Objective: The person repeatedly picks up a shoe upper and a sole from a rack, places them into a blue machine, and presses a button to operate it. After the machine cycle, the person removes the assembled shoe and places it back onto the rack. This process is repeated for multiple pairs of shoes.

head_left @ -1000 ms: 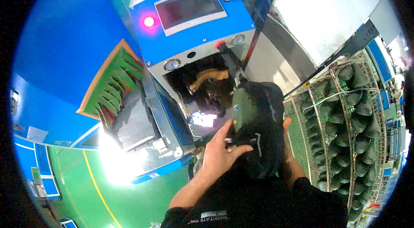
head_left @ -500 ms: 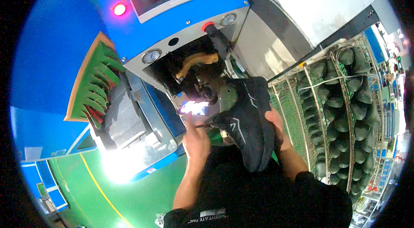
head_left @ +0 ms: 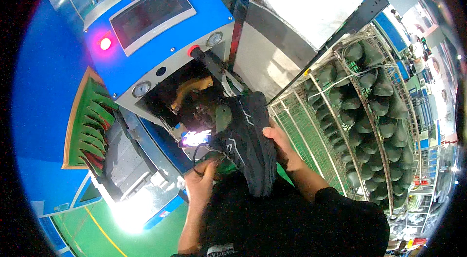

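Observation:
A black shoe (head_left: 250, 152) with light grey marks is held on its side in front of the machine, its sole toward the right. A green shoe last (head_left: 224, 117) shows in its opening. My right hand (head_left: 282, 144) grips the shoe along the sole side, thumb on the edge; its other fingers are mostly hidden behind. Left of the shoe, my left hand (head_left: 200, 179) is closed in a pinch on a thin black shoelace (head_left: 195, 154), which loops up beside a brightly lit spot (head_left: 196, 138) on the machine.
The blue machine (head_left: 97, 18) has a dark screen (head_left: 152, 17), a glowing red lamp (head_left: 105, 43) and gauges. A curved yellow part (head_left: 192, 90) sits in its dark opening. A wire rack (head_left: 335, 111) of dark shoe lasts stands right; a green brush-like strip (head_left: 92, 125) is left.
My left hand has moved down toward me, away from the lit spot, and the lace now forms a loop. My right hand keeps its hold on the shoe. The whole view has shifted.

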Motion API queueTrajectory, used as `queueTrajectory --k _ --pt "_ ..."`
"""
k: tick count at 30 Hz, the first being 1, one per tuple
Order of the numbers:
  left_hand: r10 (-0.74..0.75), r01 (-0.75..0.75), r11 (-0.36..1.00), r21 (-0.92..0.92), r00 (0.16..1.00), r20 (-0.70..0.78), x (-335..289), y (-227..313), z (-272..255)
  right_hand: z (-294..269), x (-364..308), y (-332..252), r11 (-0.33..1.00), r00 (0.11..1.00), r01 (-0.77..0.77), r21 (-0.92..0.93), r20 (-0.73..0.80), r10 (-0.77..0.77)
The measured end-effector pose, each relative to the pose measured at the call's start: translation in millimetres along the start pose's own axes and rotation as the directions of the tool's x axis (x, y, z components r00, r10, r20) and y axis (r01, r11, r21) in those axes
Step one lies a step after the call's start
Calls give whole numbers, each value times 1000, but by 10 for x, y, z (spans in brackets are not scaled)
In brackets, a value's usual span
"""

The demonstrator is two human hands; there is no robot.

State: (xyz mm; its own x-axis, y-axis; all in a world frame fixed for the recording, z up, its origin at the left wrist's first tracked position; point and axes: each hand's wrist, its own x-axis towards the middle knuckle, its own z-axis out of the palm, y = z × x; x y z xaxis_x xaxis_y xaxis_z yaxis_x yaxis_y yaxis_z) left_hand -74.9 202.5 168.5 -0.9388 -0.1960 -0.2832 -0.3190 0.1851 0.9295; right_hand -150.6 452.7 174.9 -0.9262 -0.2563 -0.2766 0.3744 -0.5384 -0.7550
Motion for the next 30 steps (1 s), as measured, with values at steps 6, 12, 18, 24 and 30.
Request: queueTrajectory --k 6,12,18,24,30 --pt "683 -557 654 512 726 -82 198 51 305 -182 29 85 985 996 78 -153 45 -72" --pt "574 -419 567 709 818 24 75 41 437 -18 -122 -32 827 966 210 -522 -22 -259" --pt "634 -472 526 707 772 44 58 -57 493 278 -244 -176 823 948 267 -502 -17 -318" --pt "453 -375 588 717 887 92 140 22 663 306 -426 -356 859 946 269 -435 -48 -320" --pt "360 -336 718 609 929 88 109 -301 458 24 -254 -4 689 940 196 -698 -66 -334"
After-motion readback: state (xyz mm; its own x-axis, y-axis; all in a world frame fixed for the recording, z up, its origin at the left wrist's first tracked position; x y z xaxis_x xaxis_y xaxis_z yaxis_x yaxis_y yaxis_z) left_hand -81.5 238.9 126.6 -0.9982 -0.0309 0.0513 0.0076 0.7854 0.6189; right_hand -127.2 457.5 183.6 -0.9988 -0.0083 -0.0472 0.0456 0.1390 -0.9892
